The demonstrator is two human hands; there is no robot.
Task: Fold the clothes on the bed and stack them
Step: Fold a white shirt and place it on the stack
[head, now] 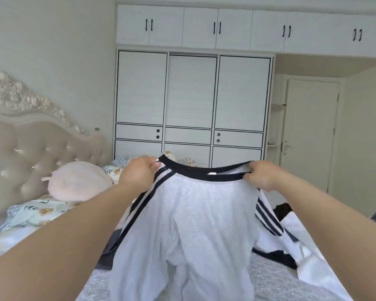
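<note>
Left hand: fingers curled, pinching the left end of the black collar of a grey shirt. Grey shirt: held up above the bed, collar stretched level between both hands, body hanging toward the person; black-and-white striped sleeves fall at either side, the right one draping onto the bed. Right hand: fingers curled, gripping the right end of the same collar. Pink cushion: left of the shirt, near the tufted headboard. White wardrobe: behind the shirt.
</note>
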